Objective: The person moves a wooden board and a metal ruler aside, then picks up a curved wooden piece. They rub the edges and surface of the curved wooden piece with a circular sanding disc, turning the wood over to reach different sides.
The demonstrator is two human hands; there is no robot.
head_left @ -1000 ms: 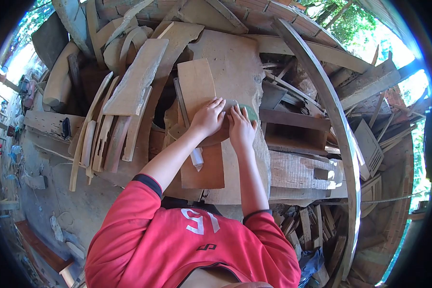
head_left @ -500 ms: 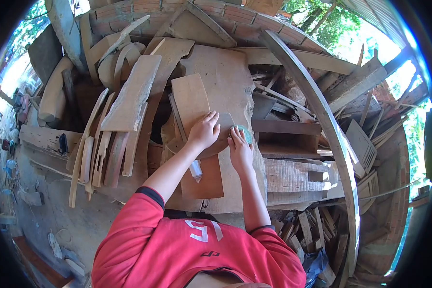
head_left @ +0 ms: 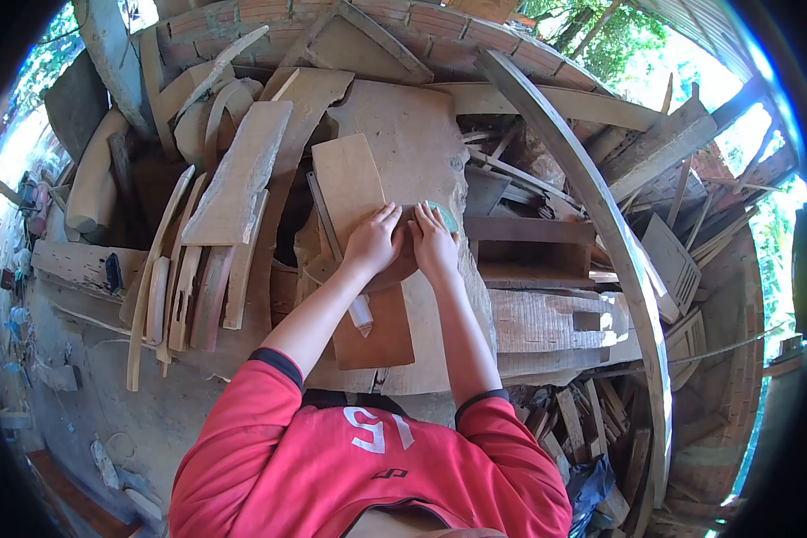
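My left hand (head_left: 374, 242) lies with its fingers flat on a dark, curved-edged wooden piece (head_left: 402, 267), pressing it against the boards below. Close beside it, my right hand (head_left: 435, 244) has its fingers over a green round pad (head_left: 446, 215), which rests at the far right of that piece. Much of the wooden piece is hidden by both hands. Beneath it are a pale rectangular board (head_left: 345, 169) and a browner board (head_left: 381, 336). Left of my left hand lies a narrow grey strip (head_left: 323, 215). A whitish pointed object (head_left: 360, 316) sticks out below my left wrist.
A large rough slab (head_left: 403, 121) forms the work surface. Wood offcuts (head_left: 239, 170) are stacked at the left. A long curved beam (head_left: 601, 197) rises at the right, beside scrap wood (head_left: 592, 426). A brick wall (head_left: 457, 40) stands at the back.
My right hand has slid left and away from me with the green pad, closing the gap to my left hand. My left hand stays on the wooden piece.
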